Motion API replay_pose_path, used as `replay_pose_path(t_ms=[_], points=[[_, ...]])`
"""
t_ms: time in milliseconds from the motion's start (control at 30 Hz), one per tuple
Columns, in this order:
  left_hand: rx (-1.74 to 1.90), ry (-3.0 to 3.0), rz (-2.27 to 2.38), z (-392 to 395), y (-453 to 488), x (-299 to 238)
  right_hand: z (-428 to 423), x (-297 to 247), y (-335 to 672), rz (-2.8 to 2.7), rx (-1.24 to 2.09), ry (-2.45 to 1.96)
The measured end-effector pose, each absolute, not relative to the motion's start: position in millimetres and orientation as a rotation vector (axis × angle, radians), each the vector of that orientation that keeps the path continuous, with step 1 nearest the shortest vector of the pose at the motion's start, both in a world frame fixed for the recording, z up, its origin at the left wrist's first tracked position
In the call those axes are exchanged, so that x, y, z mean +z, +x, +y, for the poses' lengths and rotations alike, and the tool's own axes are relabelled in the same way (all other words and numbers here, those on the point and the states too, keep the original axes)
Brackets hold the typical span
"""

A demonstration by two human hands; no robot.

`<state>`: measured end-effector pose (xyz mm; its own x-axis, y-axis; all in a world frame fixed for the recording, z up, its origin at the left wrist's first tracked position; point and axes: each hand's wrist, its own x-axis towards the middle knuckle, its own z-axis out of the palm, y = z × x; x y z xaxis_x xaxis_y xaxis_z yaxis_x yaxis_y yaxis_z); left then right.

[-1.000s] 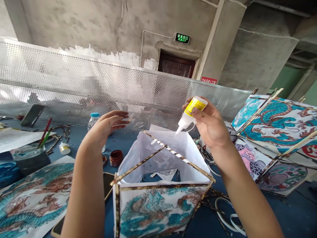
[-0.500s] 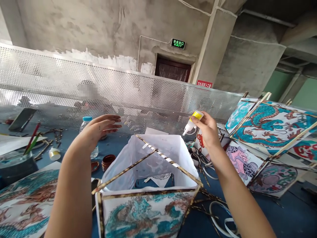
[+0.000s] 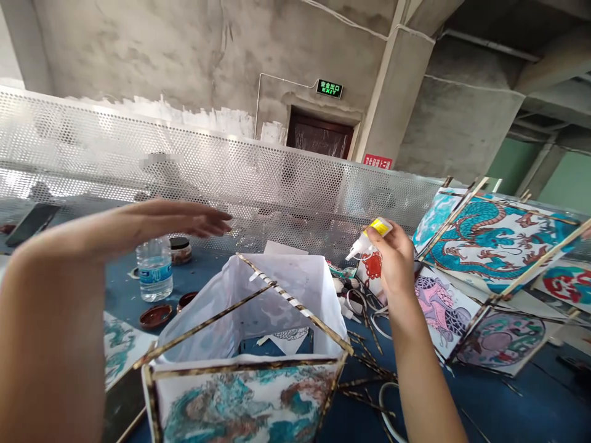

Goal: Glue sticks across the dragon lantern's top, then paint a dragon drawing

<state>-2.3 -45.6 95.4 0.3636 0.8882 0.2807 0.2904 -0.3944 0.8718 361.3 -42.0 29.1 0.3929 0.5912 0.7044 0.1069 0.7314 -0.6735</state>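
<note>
My right hand [image 3: 398, 255] grips a small white glue bottle [image 3: 368, 240] with a yellow label, its nozzle tilted down to the left. The bottle is held in the air, beyond the right rear corner of a lantern [image 3: 240, 400]. That lantern has white walls, a front panel painted in teal and brown, and an open top edged with mottled sticks. Two sticks cross the opening, the longer one [image 3: 295, 301] wrapped in places with white strips. Held palm down above the lantern's left rear side, my left hand [image 3: 189, 219] has its fingers stretched out and touches nothing.
A water bottle [image 3: 154, 271], a dark-lidded jar [image 3: 180, 251] and a brown dish [image 3: 156, 316] stand left of the lantern. Loose sticks [image 3: 369, 363] and white tape lie to the right. Another lantern with a painted dragon [image 3: 503, 240] stands beyond. A perforated metal screen [image 3: 258, 184] runs behind.
My left forearm has swung out to the left and my left hand has flattened. The glue bottle leans closer to level. The lantern now sits a little further left in view.
</note>
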Motion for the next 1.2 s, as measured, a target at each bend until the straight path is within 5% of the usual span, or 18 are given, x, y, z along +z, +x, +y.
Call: replay_pose_path(t_ms=[167,400,1200], points=[[0.552,2.268,0.941,-14.5,85.6,143.4,-45.9,28.2,357.8,-1.054,0.274,-0.692],[0.052,2.465,1.006,15.3,183.3,103.1,-46.8,24.5,358.2,-1.041,0.18,-0.706],[-0.044,2.111,1.017,30.1,196.4,88.8,-47.6,27.8,356.4,-1.075,0.24,-0.715]])
